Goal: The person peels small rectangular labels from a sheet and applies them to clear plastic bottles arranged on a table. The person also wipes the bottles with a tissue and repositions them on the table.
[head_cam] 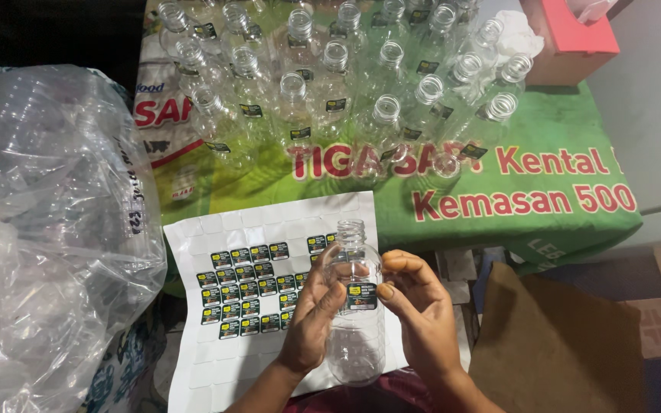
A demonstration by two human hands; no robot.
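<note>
A clear empty plastic bottle (355, 321) with no cap is held upright between both hands. My left hand (311, 313) grips its left side. My right hand (418, 306) holds its right side, thumb pressing a small black and yellow sticker (362, 295) onto the bottle's front. Under the hands lies a white sticker sheet (262, 229) with several rows of the same black stickers (242, 294) left on it.
Many open clear bottles (330, 84), each with a black sticker, stand on a green printed cloth (560, 130) farther back. A big clear plastic bag (47, 229) of bottles fills the left. A red box (571, 38) sits top right, brown cardboard (552, 344) lower right.
</note>
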